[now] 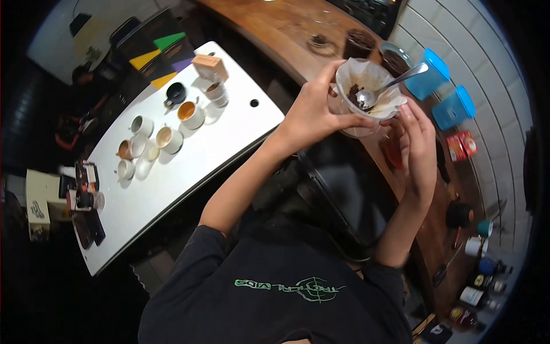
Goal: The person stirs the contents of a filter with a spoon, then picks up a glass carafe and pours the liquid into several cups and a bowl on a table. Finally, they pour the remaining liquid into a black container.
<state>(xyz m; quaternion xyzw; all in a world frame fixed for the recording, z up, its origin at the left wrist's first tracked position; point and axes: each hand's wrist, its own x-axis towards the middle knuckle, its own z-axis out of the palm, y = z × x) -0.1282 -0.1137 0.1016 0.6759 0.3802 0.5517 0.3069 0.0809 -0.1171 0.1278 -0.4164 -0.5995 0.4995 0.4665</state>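
Observation:
My left hand (314, 103) is wrapped around the side of a clear coffee dripper (361, 129), thumb along its front. A white paper coffee filter (385, 104) lines the dripper, brown-stained, with dark coffee grounds inside. A metal spoon (401, 77) rests in the filter, its bowl on the grounds and its handle sticking out over the far right rim. The bent fingers of my right hand (417, 143) press against the filter's right edge at the rim; part of its grip is hidden. Below the dripper, a reddish vessel (393, 150) is partly covered by my right hand.
A wooden counter (275, 28) carries a jar of dark contents (360, 43), a bowl (395, 57), blue-lidded containers (429, 74) and several bottles (472, 296). To the left, a white table (189, 166) holds several cups (169, 139) and a wooden block (210, 67).

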